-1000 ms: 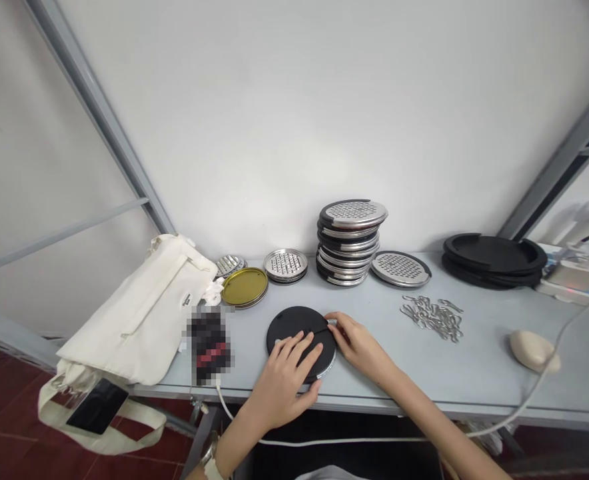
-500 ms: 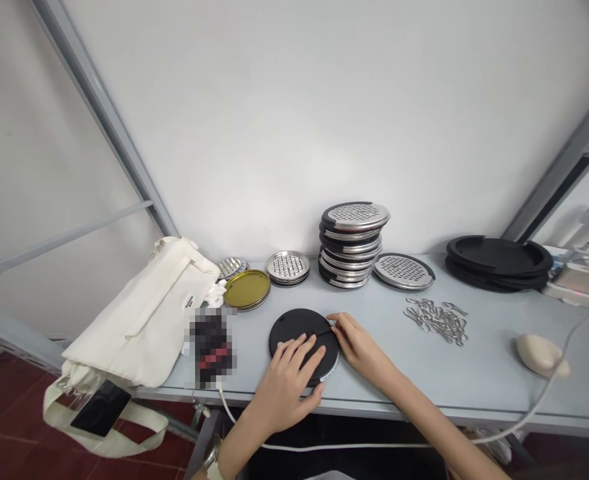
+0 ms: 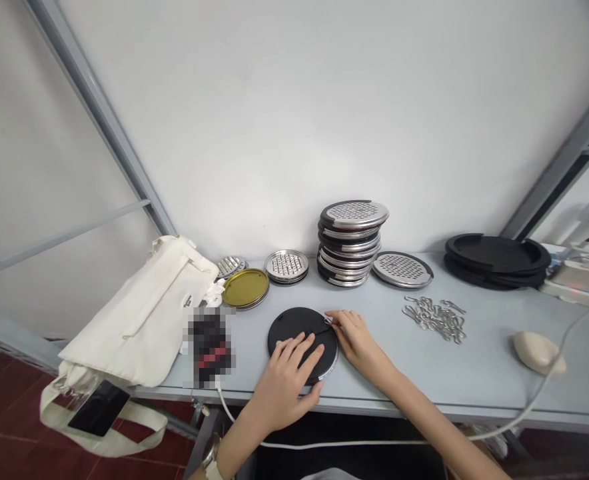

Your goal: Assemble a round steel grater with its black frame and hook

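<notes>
A round black disc [image 3: 294, 323] with a silver rim lies on the grey table near its front edge. Spread flat across its top is my left hand [image 3: 287, 383], with the thumb by the rim. My right hand [image 3: 357, 340] pinches a small silver metal clip [image 3: 328, 320] at the disc's right edge; the fingers partly hide it. A thin dark line, perhaps a cord, runs over the disc towards that pinch. To the right lies a loose pile of silver metal clips [image 3: 437, 320].
Behind stand a tall stack of round graters [image 3: 352, 250], a single grater [image 3: 403, 269], small graters [image 3: 287, 265] and gold lids [image 3: 245, 288]. Black trays [image 3: 497, 257] are at right, near a cream-coloured mouse [image 3: 538, 351]. A white bag [image 3: 139, 313] leans at left. A white cable [image 3: 344, 444] hangs along the front.
My right fingers have shifted slightly at the disc's edge, and more of the silver clip shows. My left hand stays on the disc. The whole view has moved a little.
</notes>
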`<state>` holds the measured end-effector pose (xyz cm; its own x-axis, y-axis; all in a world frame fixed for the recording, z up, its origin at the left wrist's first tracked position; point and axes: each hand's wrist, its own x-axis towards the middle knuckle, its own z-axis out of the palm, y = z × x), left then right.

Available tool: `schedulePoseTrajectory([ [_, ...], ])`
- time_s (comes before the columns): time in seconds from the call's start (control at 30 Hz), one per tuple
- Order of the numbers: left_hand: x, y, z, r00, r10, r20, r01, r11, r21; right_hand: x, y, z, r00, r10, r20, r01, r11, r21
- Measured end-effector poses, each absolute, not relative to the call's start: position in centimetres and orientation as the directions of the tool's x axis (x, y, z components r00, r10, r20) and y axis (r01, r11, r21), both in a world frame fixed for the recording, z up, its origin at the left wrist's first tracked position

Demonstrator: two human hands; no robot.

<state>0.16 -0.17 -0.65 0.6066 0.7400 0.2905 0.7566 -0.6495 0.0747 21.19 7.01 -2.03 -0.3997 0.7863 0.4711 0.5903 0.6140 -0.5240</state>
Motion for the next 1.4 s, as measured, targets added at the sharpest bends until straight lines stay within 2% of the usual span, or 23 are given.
schedulePoseTrajectory([
  [0.5,0.25,-0.29,-0.64,0.600,0.747,0.286,0.762,-0.642,0.079,21.30,7.05,-1.69,-0.394,0.793,0.466,0.557,0.609,-0.565],
  [0.77,0.31,-0.34,-0.58,0.600,0.744,0.293,0.762,-0.643,0.072,21.14,6.95,-1.82,-0.375,0.837,0.399,0.486,0.544,-0.684],
  [0.97,0.32,-0.27,-0.48,0.598,0.729,0.334,0.759,-0.648,0.056,21.13,7.11,-1.86,-0.380,0.833,0.403,0.473,0.549,-0.689],
  [1.4,0.32,-0.19,-0.70,0.603,0.739,0.301,0.758,-0.648,0.073,21.44,6.85,-1.24,-0.402,0.842,0.359,0.494,0.530,-0.689],
])
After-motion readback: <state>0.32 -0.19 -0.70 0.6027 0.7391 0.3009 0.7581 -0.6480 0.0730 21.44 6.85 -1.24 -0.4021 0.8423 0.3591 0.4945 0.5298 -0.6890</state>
